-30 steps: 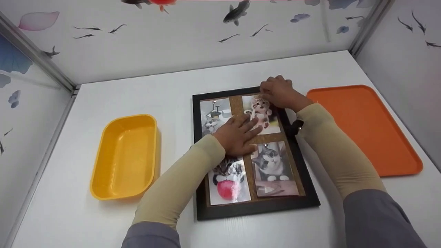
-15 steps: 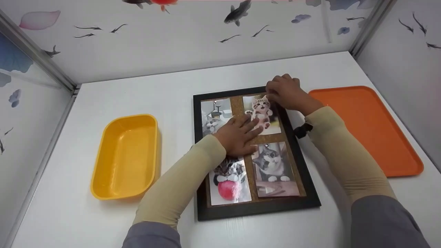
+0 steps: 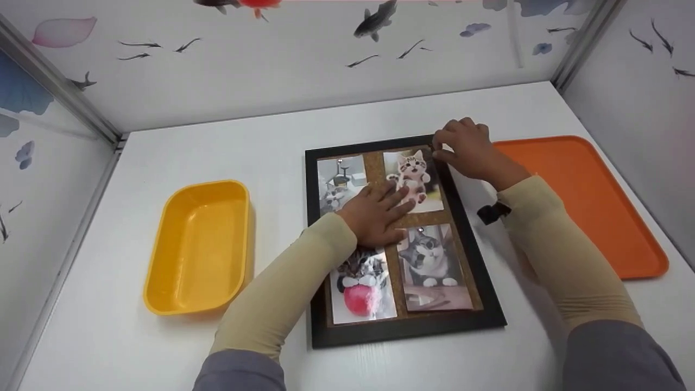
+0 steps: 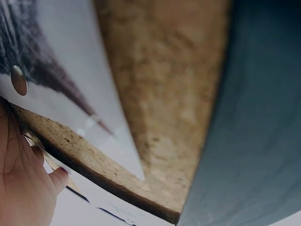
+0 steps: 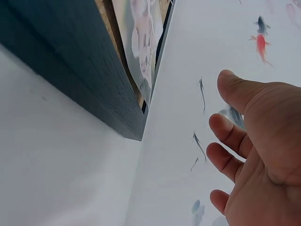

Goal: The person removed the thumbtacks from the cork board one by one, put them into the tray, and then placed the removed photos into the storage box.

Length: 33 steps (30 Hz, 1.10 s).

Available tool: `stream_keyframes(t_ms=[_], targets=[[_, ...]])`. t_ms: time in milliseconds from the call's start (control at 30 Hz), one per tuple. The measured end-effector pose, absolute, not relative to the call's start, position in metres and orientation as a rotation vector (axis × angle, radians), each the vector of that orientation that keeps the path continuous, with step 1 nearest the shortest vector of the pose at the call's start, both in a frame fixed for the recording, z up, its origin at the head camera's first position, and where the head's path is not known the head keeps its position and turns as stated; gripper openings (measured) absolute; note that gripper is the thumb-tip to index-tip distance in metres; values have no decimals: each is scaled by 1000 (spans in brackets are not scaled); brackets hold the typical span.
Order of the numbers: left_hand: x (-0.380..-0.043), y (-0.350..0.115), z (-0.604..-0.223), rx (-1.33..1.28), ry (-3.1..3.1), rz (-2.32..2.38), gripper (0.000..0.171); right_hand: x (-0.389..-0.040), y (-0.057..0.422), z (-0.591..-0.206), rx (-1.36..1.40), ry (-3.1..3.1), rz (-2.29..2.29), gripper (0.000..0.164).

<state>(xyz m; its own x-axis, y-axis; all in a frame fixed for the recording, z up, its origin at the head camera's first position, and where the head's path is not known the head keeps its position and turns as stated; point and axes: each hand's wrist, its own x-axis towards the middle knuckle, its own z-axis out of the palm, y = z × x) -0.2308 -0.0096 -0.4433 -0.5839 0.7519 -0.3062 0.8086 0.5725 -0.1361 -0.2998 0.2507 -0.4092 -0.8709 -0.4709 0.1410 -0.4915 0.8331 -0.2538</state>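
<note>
A black-framed cork board (image 3: 412, 326) lies on the white table, bearing several cat photos. My left hand (image 3: 374, 214) rests on its middle with fingers spread, partly covering the two left photos and touching the kitten photo (image 3: 411, 171) at upper right. By the frame's far right corner is my right hand (image 3: 469, 149), its fingers loosely bent. In the right wrist view that hand (image 5: 270, 136) holds nothing and stands apart from the frame (image 5: 94, 70). Shiny round pins show on the upper left photo (image 3: 353, 168) and the lower right photo (image 3: 429, 266).
A yellow plastic tub (image 3: 198, 250) stands left of the board. An orange tray (image 3: 592, 201) lies to the right, partly behind my right sleeve. White wall panels (image 3: 271, 70) with fish drawings enclose the table's back and sides.
My right hand has moved right, off the kitten photo's top right corner toward the orange tray, uncovering more of that photo. The left hand keeps its place.
</note>
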Motion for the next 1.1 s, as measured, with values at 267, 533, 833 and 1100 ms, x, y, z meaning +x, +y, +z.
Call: stream_keyframes(t_ms=[267, 533, 833, 1100], targets=[[-230, -10, -443, 1311, 2591, -387, 70, -288, 260, -407, 735, -2935, 414, 10], [-232, -9, -445, 1273, 2568, -386, 71, -275, 274, -404, 748, -2888, 435, 8], [-232, -8, -446, 1272, 2568, -389, 71, -265, 295, -407, 729, -2892, 450, 8], [-231, -9, -443, 1281, 2580, -356, 71, -253, 315, -405, 710, -2877, 479, 10]])
